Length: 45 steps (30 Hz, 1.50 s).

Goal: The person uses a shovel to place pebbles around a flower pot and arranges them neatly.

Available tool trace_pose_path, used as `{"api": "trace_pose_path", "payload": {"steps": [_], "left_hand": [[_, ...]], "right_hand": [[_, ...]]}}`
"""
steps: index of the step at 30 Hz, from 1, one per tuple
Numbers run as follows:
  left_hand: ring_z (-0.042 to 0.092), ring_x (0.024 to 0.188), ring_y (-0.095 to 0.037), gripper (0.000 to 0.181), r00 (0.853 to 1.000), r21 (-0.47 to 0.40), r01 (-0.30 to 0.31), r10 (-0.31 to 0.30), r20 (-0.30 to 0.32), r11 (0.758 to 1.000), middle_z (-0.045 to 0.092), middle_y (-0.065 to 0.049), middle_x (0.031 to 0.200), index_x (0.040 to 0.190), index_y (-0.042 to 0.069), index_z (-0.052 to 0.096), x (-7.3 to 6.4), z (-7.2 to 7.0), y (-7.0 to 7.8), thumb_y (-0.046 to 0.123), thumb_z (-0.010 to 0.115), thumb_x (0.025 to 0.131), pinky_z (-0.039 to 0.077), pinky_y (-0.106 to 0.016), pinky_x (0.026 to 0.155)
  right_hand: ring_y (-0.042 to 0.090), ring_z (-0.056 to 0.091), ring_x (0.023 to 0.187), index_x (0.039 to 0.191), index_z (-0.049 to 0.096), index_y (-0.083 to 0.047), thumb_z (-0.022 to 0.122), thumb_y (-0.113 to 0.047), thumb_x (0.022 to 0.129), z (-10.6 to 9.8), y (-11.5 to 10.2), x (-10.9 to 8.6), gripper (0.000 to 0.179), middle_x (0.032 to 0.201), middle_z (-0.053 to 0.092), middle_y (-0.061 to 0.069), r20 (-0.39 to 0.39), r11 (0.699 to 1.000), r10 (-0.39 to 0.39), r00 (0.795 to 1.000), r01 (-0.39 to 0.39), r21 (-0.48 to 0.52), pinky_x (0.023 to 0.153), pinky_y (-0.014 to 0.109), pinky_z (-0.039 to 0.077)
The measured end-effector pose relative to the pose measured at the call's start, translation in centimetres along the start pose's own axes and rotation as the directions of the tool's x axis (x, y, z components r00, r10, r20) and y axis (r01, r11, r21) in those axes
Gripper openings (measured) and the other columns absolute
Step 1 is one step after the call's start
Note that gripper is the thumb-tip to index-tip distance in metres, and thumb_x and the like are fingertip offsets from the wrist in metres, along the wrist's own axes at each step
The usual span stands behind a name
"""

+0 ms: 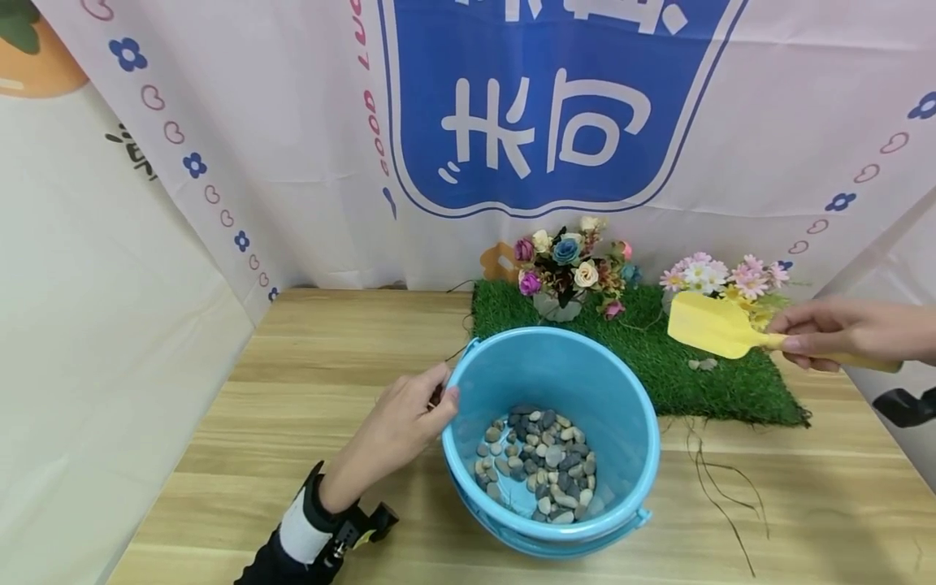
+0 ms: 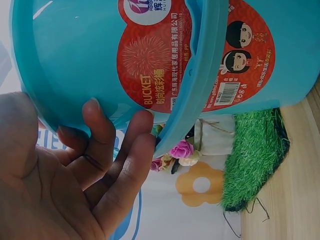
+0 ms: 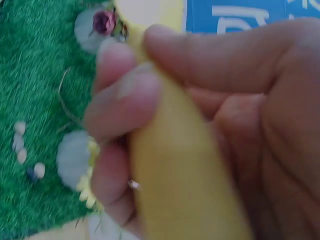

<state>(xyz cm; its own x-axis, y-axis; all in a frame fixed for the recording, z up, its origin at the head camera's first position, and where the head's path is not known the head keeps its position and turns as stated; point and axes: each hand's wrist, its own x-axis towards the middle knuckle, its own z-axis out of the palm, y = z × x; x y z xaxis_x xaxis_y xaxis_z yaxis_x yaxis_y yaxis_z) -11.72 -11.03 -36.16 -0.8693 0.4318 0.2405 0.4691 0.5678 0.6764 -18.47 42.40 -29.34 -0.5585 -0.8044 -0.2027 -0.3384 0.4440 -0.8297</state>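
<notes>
A light-blue bucket [image 1: 556, 370] stands on the table with many grey and tan pebbles [image 1: 553, 457] on its bottom. My left hand [image 1: 402, 418] holds the bucket's left rim; in the left wrist view its bent fingers [image 2: 100, 137] lie by the labelled outer wall and the bucket's handle. Off to the right, above the table, my right hand [image 1: 851, 333] grips the handle of a yellow toy shovel [image 1: 705, 323], its blade pointing left. The right wrist view shows thumb and fingers wrapped round the shovel handle [image 3: 175, 160].
Behind the bucket, an artificial grass mat [image 1: 680, 382] bears a pot of mixed flowers [image 1: 574, 268] and a pot of pink and yellow flowers [image 1: 724, 280]. A few pebbles [image 1: 702, 365] lie on the mat. Loose dark threads [image 1: 720, 487] trail over the wooden table [image 1: 292, 390].
</notes>
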Motion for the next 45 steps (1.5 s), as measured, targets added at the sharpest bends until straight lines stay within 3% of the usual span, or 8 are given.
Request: {"api": "trace_pose_path", "payload": {"steps": [6, 18, 21, 27, 36, 41, 45], "left_hand": [[0.047, 0.05, -0.005, 0.01, 1.0, -0.02, -0.002, 0.002, 0.003, 1.0, 0.049, 0.009, 0.062, 0.082, 0.021, 0.048, 0.0, 0.0, 0.0, 0.021, 0.046, 0.092, 0.04, -0.026, 0.042], [0.048, 0.052, -0.005, 0.009, 1.0, -0.03, 0.002, -0.002, -0.005, 1.0, 0.049, 0.009, 0.063, 0.083, 0.021, 0.049, -0.1, 0.0, -0.2, 0.021, 0.047, 0.092, 0.041, -0.026, 0.043], [0.048, 0.052, -0.005, 0.009, 1.0, -0.029, 0.004, -0.004, -0.005, 1.0, 0.049, 0.009, 0.063, 0.082, 0.021, 0.049, -0.1, 0.0, -0.2, 0.021, 0.047, 0.092, 0.04, -0.026, 0.043], [0.048, 0.052, -0.006, 0.009, 1.0, -0.034, 0.007, -0.007, -0.005, 0.999, 0.049, 0.009, 0.063, 0.082, 0.021, 0.049, -0.1, 0.1, -0.3, 0.021, 0.047, 0.092, 0.04, -0.026, 0.043], [0.047, 0.05, -0.006, 0.011, 1.0, -0.021, 0.012, -0.012, -0.009, 1.0, 0.047, 0.008, 0.062, 0.081, 0.021, 0.048, 0.0, 0.1, -0.1, 0.022, 0.048, 0.091, 0.039, -0.026, 0.042], [0.046, 0.049, -0.005, 0.01, 1.0, -0.014, 0.009, -0.009, -0.01, 1.0, 0.046, 0.008, 0.06, 0.081, 0.021, 0.048, 0.0, 0.1, 0.0, 0.022, 0.048, 0.091, 0.038, -0.025, 0.041], [0.046, 0.049, -0.005, 0.01, 1.0, -0.018, 0.004, -0.005, -0.012, 1.0, 0.047, 0.008, 0.06, 0.081, 0.021, 0.048, 0.0, 0.0, 0.0, 0.022, 0.048, 0.091, 0.038, -0.025, 0.041]], "right_hand": [[0.013, 0.047, 0.048, 0.102, 0.056, -0.012, 0.042, -0.004, 0.097, 1.0, -4.1, 2.8, 0.017, 0.066, 0.054, -0.003, -0.1, 0.974, 0.019, 0.995, -0.041, -0.223, 0.044, 0.029, 0.043], [0.012, 0.05, 0.05, 0.095, 0.061, -0.022, 0.049, -0.018, 0.095, 3.0, -10.8, 9.0, 0.013, 0.069, 0.057, -0.004, 0.023, 0.957, 0.003, 1.0, 0.004, -0.289, 0.044, 0.028, 0.045], [0.013, 0.049, 0.05, 0.096, 0.061, -0.022, 0.05, -0.018, 0.095, 3.4, -11.6, 10.1, 0.012, 0.069, 0.056, -0.005, 0.061, 0.951, -0.033, 0.998, 0.05, -0.305, 0.045, 0.027, 0.045], [0.008, 0.047, 0.05, 0.095, 0.063, -0.024, 0.05, -0.026, 0.095, 4.2, -13.2, 12.5, 0.013, 0.066, 0.055, -0.007, 0.112, 0.931, -0.026, 0.993, 0.065, -0.359, 0.046, 0.027, 0.045], [0.009, 0.05, 0.054, 0.09, 0.064, -0.022, 0.053, -0.033, 0.093, 5.8, -14.3, 15.7, 0.017, 0.067, 0.056, -0.009, 0.137, 0.884, 0.072, 0.988, 0.0, -0.467, 0.051, 0.026, 0.044], [0.006, 0.04, 0.049, 0.08, 0.061, -0.018, 0.054, -0.028, 0.093, 6.9, -14.6, 17.1, 0.017, 0.059, 0.046, -0.008, 0.158, 0.86, 0.13, 0.979, -0.032, -0.509, 0.051, 0.025, 0.036], [0.007, 0.031, 0.049, 0.074, 0.056, -0.018, 0.056, -0.026, 0.092, 8.0, -14.9, 18.2, 0.02, 0.057, 0.035, -0.007, 0.154, 0.819, 0.163, 0.975, -0.047, -0.571, 0.052, 0.027, 0.032]]}}
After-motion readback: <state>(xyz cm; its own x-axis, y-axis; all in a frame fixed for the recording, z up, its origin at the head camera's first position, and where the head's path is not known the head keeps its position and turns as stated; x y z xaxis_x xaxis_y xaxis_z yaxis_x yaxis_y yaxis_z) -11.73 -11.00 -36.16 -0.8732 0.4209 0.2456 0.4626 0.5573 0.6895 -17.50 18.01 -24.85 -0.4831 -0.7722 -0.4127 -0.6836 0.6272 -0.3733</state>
